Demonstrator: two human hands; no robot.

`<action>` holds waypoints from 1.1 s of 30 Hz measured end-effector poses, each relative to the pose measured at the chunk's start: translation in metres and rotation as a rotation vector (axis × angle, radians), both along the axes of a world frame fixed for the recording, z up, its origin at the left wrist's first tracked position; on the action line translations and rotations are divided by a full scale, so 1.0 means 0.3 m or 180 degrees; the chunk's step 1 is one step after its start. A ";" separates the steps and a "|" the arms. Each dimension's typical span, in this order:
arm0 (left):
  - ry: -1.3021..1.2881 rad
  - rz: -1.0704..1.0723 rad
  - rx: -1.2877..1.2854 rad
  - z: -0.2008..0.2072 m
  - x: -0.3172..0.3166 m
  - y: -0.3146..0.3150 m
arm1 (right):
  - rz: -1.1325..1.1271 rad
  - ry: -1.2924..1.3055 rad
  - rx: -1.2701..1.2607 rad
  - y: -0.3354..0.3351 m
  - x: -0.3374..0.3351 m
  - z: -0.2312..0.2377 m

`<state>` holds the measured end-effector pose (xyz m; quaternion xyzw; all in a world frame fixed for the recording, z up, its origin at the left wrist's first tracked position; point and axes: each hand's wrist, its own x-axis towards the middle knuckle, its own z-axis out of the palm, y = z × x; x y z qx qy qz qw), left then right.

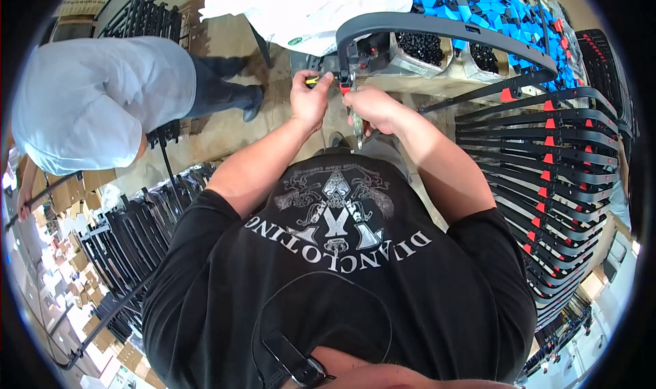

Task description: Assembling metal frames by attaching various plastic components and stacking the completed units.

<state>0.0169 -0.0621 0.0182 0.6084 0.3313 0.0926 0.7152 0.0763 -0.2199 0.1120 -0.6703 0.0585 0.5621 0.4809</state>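
A black curved tubular frame [444,25] lies in front of me, with one end coming down between my hands and a red piece [344,87] on it. My left hand [310,103] is closed, pinching a small yellow-and-black piece [312,81] just left of that end. My right hand [372,107] is wrapped around a worn, grey-green hand tool [357,124] with a metal end toward my body. The tool's exact kind cannot be made out, since my fingers hide part of it. Its upper part is close to the frame's red piece.
Open bins of small black parts [420,47] and a heap of blue parts [471,3] stand at the far right. White plastic sheeting [301,9] covers the far middle. Similar black frames [547,177] are stacked along my right. A person in grey [109,102] bends at the left.
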 end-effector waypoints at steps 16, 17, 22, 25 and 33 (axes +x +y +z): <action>0.0121 0.0091 -0.0154 0.021 0.017 -0.036 | 0.0312 -0.3485 -0.1427 0.000 -0.068 -0.360; 0.0025 0.0203 -0.0090 0.009 0.026 -0.013 | 0.0362 -0.2191 -0.0885 0.018 -0.044 -0.237; 0.0077 0.0152 -0.0215 0.041 0.015 -0.021 | -0.0166 -0.0520 -0.0078 -0.008 -0.070 -0.070; 0.0117 0.0035 -0.0284 0.064 0.038 -0.032 | 0.0358 -0.1707 -0.0696 0.010 -0.039 -0.175; 0.0034 0.0177 -0.0167 0.057 0.055 -0.034 | -0.0079 -0.1186 -0.0331 -0.004 -0.087 -0.160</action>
